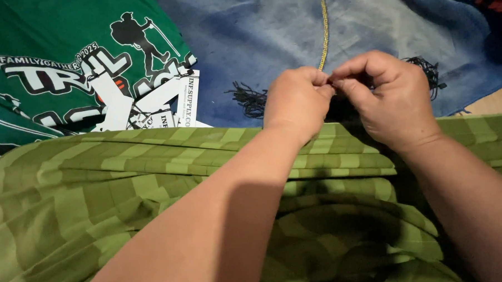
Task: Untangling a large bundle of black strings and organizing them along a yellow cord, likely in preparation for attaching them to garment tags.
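Observation:
My left hand (297, 101) and my right hand (389, 98) meet fingertip to fingertip just above the far edge of a green striped cloth (121, 192) that lies in folds over my lap. Both hands are closed in a pinch on something small and thin between them; it is too small to tell what, perhaps a thread. A tangle of black thread (249, 99) lies on the blue fabric (254, 41) just left of my left hand. More black thread (428, 69) shows behind my right hand.
A green printed shirt (59, 45) with white and black graphics lies at the upper left, with white paper tags (180, 105) on it. A yellow measuring tape (323, 27) runs down the blue fabric toward my hands.

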